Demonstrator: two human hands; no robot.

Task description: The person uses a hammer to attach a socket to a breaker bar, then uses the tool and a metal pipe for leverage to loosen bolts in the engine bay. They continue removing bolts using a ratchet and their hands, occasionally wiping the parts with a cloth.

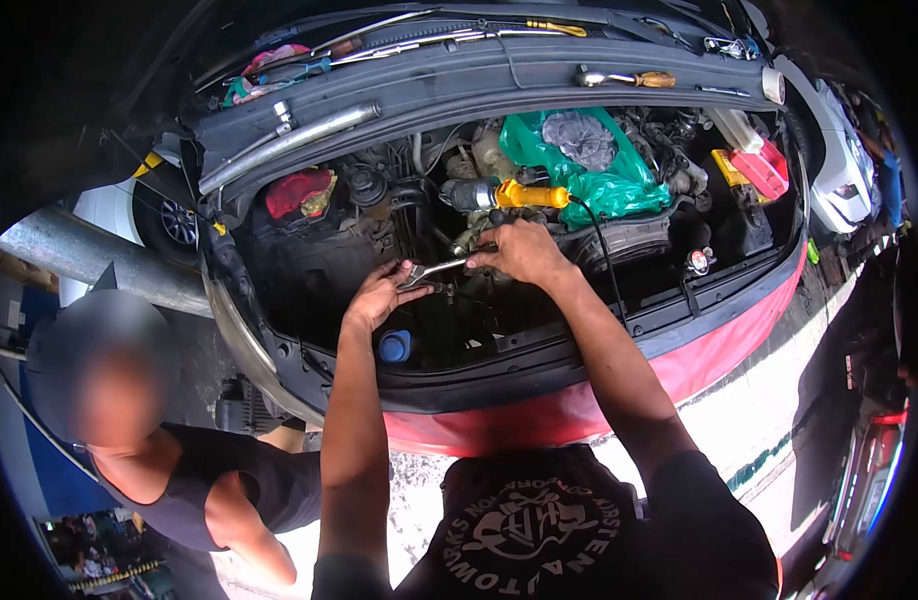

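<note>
A shiny metal wrench (441,268) lies level between my hands, above the dark engine bay. My left hand (377,296) grips its wider end between thumb and fingers. On the other end, the fingers of my right hand (522,252) are closed, and part of the wrench is hidden by them. Just beyond my right hand rests a yellow-and-silver power tool (509,194) with a black cord. A blue cap (394,346) sits below my left hand. Green plastic (629,190) with a grey cloth (579,138) on it covers part of the engine.
A metal tube (291,148) and a ratchet with a wooden-coloured handle (627,78) lie along the cowl. A red-and-yellow rag (301,192) is at left, a red container (761,170) at right. Red cover (499,425) drapes the front. Another person (194,480) stands at left.
</note>
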